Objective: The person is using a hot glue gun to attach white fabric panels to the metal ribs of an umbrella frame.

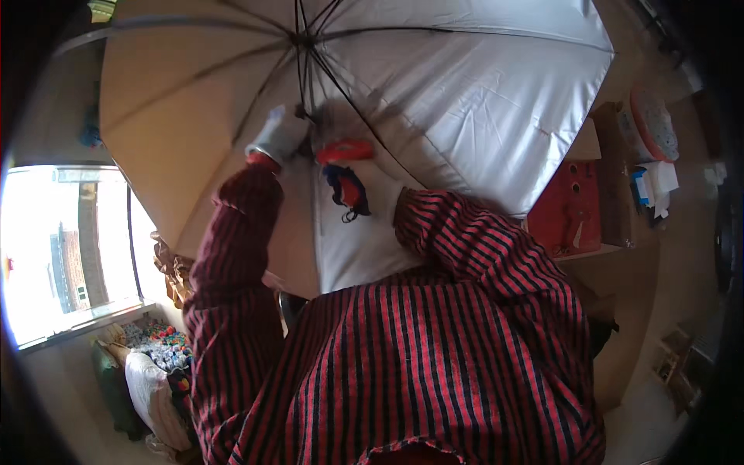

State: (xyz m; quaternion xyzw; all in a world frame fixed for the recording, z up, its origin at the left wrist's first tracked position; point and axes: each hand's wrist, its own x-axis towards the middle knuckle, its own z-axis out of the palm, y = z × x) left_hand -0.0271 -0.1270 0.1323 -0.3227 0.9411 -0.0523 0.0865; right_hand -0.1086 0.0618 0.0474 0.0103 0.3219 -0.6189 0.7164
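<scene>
Bright daylight fills a window [46, 256] at the left in the head view, with a white sack [153, 399] and a green sack [115, 380] below it; at the right stand a red box [570, 205] and, farther out, a round reddish-rimmed tub [651, 124]. An open umbrella [473, 101] spans the upper middle, its silvery inside turned toward the wearer and shaded tan at the left. Its dark ribs fan out from a hub [301, 39] near the top edge; its long axis runs from there down toward the hands, nearly upright in the picture. Both hands wear white gloves. The left hand [279, 136] is beside the dark lower end of the rods; the right hand [378, 184] is at a red piece [346, 150] and a dark blue-and-red bundle [346, 190]. Blur hides the fingers, so I cannot tell how tightly either hand closes. Striped red-and-black sleeves [480, 240] reach up to them.
</scene>
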